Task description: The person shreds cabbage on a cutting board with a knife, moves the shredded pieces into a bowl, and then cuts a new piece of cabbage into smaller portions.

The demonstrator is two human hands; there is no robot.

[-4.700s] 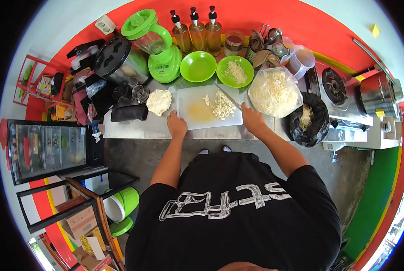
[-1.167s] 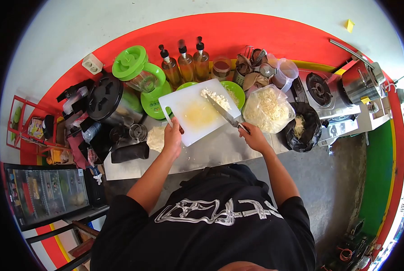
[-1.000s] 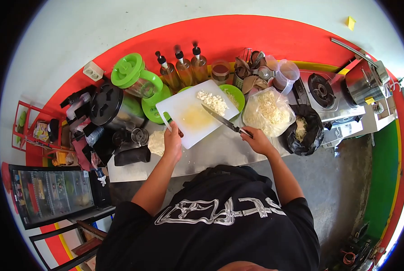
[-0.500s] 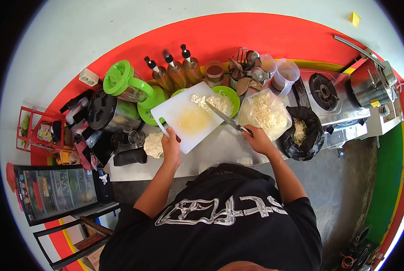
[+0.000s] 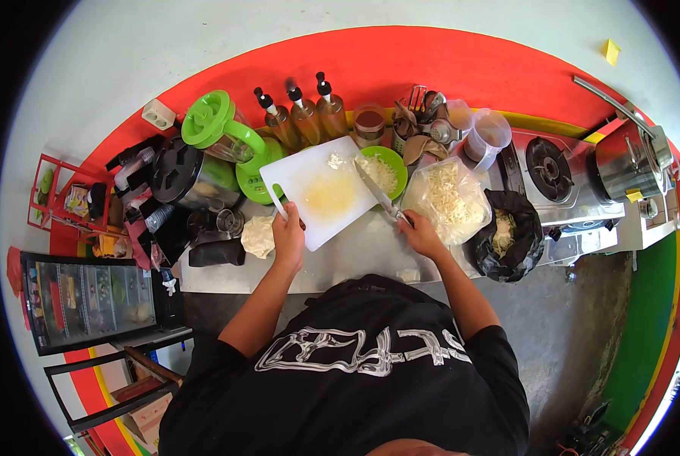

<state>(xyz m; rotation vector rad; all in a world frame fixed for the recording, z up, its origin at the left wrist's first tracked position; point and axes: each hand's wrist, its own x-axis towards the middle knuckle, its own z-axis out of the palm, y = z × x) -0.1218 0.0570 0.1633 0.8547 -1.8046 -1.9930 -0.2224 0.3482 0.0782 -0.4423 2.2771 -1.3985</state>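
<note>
My left hand (image 5: 289, 235) grips the handle end of a white cutting board (image 5: 321, 201), which is tilted over the counter with its far right corner by a green bowl (image 5: 402, 176). Around the handle of a kitchen knife (image 5: 376, 188) my right hand (image 5: 422, 233) is closed; the blade lies along the board's right edge, above the bowl. Chopped pale pieces (image 5: 379, 173) fill the bowl. A few bits (image 5: 338, 160) stay on the board near its top edge, and a yellowish wet stain marks its middle.
A plastic bag of pale shreds (image 5: 448, 199) and a black bag (image 5: 509, 247) stand to the right, before the gas stove (image 5: 547, 169). Behind are pump bottles (image 5: 304, 118), a green blender (image 5: 253, 156) and a utensil holder (image 5: 423, 125). A whitish lump (image 5: 259, 237) lies left.
Most of the chopped pieces have left the board and more lie in the green bowl. The knife has shifted down along the board's right edge.
</note>
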